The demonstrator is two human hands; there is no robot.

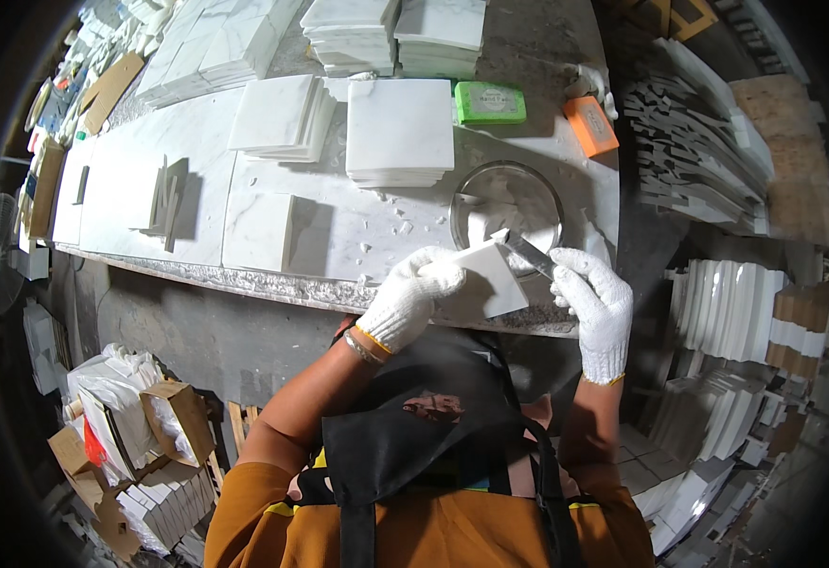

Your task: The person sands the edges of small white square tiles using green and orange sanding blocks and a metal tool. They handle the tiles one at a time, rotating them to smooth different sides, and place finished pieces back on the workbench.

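Note:
My left hand [407,301], in a white knitted glove, grips a white square tile [490,284] by its left side, tilted at the table's front edge. In my gloved right hand [598,305] is a putty knife [530,255], pinched between thumb and fingers. Its blade tip, with a white dab on it, is at the tile's upper corner; whether it touches I cannot tell. Just beyond stands a round clear bowl [559,204] with white paste inside, partly hidden by the knife and tile.
On the table [338,246] stand a stack of square tiles [400,128], a leaning tile group [282,114], a green box [490,103] and an orange box [591,127]. White crumbs lie about. Stone strips [698,142] are piled at right, cardboard boxes [178,421] at lower left.

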